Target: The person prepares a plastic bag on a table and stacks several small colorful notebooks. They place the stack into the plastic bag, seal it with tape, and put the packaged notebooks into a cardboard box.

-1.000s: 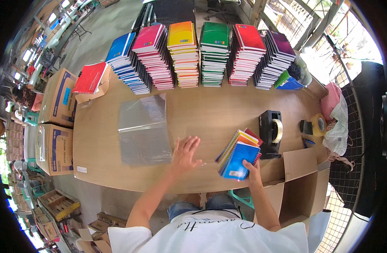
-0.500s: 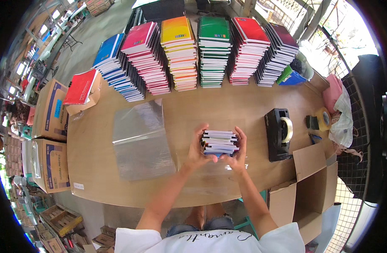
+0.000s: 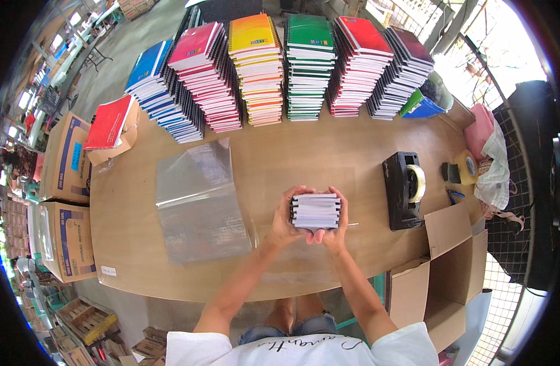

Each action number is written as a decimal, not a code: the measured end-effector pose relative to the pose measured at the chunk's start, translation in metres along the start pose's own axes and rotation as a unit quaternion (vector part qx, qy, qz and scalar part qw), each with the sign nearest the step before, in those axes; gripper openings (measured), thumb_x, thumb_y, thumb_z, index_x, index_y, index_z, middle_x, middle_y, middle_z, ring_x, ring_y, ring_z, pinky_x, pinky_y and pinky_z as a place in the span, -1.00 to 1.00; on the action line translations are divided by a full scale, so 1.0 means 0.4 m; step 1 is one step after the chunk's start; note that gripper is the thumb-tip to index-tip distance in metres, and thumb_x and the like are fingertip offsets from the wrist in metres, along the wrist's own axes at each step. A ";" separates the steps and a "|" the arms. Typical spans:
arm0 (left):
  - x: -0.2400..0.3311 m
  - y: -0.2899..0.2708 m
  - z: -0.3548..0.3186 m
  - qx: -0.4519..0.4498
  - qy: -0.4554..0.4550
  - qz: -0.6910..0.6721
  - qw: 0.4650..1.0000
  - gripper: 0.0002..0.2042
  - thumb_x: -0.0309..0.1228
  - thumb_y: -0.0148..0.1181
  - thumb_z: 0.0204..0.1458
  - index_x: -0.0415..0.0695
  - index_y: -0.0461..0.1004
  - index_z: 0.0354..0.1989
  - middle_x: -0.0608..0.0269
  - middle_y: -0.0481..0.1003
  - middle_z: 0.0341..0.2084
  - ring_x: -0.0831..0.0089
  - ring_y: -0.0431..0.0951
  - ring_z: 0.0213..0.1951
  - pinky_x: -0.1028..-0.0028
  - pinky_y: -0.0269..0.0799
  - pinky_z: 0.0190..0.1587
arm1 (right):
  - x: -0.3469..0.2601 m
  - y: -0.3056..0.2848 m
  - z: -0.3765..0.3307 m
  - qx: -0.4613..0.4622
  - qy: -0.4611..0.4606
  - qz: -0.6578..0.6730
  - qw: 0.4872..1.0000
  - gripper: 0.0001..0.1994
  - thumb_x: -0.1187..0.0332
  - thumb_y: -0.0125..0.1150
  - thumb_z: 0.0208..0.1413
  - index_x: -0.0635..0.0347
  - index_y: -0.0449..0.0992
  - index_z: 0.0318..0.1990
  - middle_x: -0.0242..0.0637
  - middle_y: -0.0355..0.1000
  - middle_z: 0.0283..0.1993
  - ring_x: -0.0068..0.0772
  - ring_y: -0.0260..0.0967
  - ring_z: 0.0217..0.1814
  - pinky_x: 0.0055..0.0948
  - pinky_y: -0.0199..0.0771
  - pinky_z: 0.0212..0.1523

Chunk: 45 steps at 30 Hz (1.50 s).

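- Just above the near edge of the wooden surface (image 3: 328,152), we hold a small stack of notebooks (image 3: 316,211) between both hands, its white page edges turned toward us; the stack sits at the middle of the surface, slightly right of centre.
- Our left hand (image 3: 285,223) cups the stack's left side, fingers (image 3: 299,191) curled over the top corner and grasping it; our right hand (image 3: 335,232) presses the right side, fingers (image 3: 341,201) wrapped round the edge and likewise clenched on the stack; the heels of both hands meet beneath it.
- Just beside the left hand lies a pile of clear plastic sleeves (image 3: 197,201), flat on the surface and shiny.
- To the right, apart from the right hand, stands a black tape dispenser (image 3: 404,190); near it, at the right corner, an open cardboard box (image 3: 447,274) hangs past the edge of the surface.
- Further right lie a roll of brown tape (image 3: 466,166) and a pink cloth (image 3: 480,131).
- Along the far edge run six tall stacks of spiral notebooks: blue (image 3: 161,91), pink (image 3: 206,76), yellow (image 3: 255,67), green (image 3: 309,64), red (image 3: 359,64) and dark purple (image 3: 405,70).
- At the far left, a red notebook (image 3: 109,122) rests on a small box; cartons (image 3: 66,201) stand on the floor beyond.
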<state>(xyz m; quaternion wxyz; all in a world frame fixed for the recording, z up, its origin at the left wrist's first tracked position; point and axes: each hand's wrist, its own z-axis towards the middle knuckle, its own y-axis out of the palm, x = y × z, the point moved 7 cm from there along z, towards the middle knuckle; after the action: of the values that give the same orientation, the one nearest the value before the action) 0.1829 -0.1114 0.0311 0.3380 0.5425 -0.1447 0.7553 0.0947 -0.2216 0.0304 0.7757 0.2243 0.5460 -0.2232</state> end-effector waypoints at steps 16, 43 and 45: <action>0.189 -0.027 -0.236 -0.124 -0.170 0.562 0.800 -0.28 0.01 0.24 -0.13 0.03 0.19 0.23 0.12 0.12 0.22 0.21 0.13 0.22 -0.02 -0.07 0.24 | -0.106 -0.029 0.145 -0.241 0.195 -0.213 0.927 -0.21 -0.08 0.52 -0.41 0.37 0.42 -0.08 -0.07 0.49 -0.26 -0.18 0.48 -0.18 -0.33 0.47 -0.17; 0.184 -0.036 -0.341 -0.109 -0.156 0.554 0.810 -0.41 -0.13 0.21 -0.12 0.09 0.28 0.17 0.18 0.15 0.21 0.17 0.13 0.24 -0.23 -0.24 0.24 | -0.020 0.199 0.145 -0.485 0.063 -0.552 0.676 -0.23 -0.23 0.39 -0.39 0.22 0.47 -0.10 -0.05 0.28 0.10 -0.02 0.22 0.14 -0.17 0.27 0.08; 0.193 -0.050 -0.324 -0.021 -0.171 0.408 0.897 -0.40 -0.14 0.17 -0.06 0.05 0.21 0.22 0.09 0.13 0.22 0.15 0.13 0.25 -0.08 -0.18 0.28 | -0.081 0.164 0.153 -0.399 -0.064 -0.530 0.746 -0.26 -0.21 0.31 -0.23 0.22 0.40 -0.01 -0.04 0.26 0.12 -0.03 0.16 0.18 -0.13 0.26 0.10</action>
<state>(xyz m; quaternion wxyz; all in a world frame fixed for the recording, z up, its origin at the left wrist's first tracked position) 0.0888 0.0063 0.0509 -0.0188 0.5496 -0.4246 0.7192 0.1694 -0.2021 0.0865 0.5848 -0.4457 0.5654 -0.3739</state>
